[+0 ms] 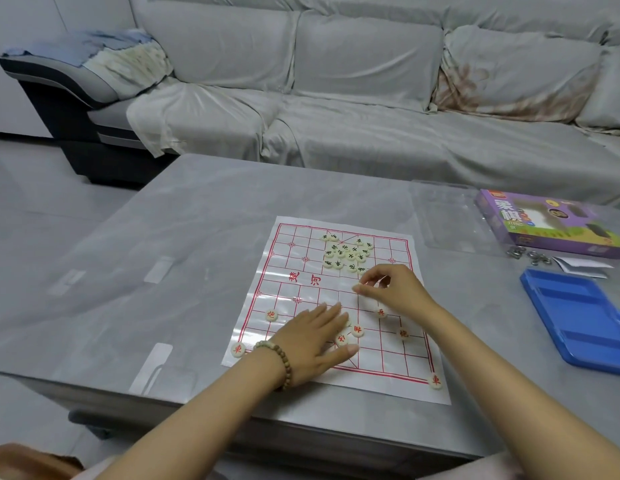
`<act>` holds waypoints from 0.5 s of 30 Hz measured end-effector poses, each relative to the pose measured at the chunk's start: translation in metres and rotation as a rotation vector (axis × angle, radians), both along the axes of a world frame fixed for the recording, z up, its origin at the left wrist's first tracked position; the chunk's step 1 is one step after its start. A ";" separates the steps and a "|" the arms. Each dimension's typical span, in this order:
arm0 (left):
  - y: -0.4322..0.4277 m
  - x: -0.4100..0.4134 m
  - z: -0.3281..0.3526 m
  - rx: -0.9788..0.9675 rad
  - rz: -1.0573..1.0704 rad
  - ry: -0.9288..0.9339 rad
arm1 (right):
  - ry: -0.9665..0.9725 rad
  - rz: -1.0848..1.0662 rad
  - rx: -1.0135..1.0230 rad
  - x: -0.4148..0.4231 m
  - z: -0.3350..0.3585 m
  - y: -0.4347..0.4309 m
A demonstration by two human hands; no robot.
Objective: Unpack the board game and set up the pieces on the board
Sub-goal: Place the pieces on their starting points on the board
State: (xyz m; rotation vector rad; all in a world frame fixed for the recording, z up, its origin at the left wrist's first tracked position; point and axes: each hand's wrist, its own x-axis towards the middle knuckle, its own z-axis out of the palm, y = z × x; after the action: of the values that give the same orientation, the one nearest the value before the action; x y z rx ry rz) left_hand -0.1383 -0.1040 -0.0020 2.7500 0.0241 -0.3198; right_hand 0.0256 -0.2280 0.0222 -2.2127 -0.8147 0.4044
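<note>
Left hand (312,346) flat on board (388,362) near front edge, right hand (393,289) mid-board.

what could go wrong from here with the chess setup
The left hand lies flat beside loose red pieces; sliding it might knock them off their points. The board sheet looks thin and glossy, so dragging on it could shift the corner chariot near its edge.

board (336,292) on table (197,237) | box (550,223) right | sofa (336,81) behind
</note>
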 end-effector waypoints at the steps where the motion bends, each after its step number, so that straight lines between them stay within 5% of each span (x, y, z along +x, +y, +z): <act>1: -0.002 -0.001 0.002 -0.005 -0.007 0.003 | 0.003 0.007 -0.011 -0.001 -0.002 0.004; 9: 0.025 -0.002 0.018 -0.196 0.226 -0.145 | 0.002 0.062 -0.074 -0.009 -0.019 0.018; 15: 0.051 -0.009 0.017 -0.095 0.289 -0.227 | 0.039 0.078 -0.077 -0.008 -0.019 0.021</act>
State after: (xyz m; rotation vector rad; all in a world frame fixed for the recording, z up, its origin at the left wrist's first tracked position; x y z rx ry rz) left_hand -0.1478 -0.0531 0.0147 2.6241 0.3336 0.0673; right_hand 0.0179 -0.2074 0.0028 -2.2415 -0.8799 0.5241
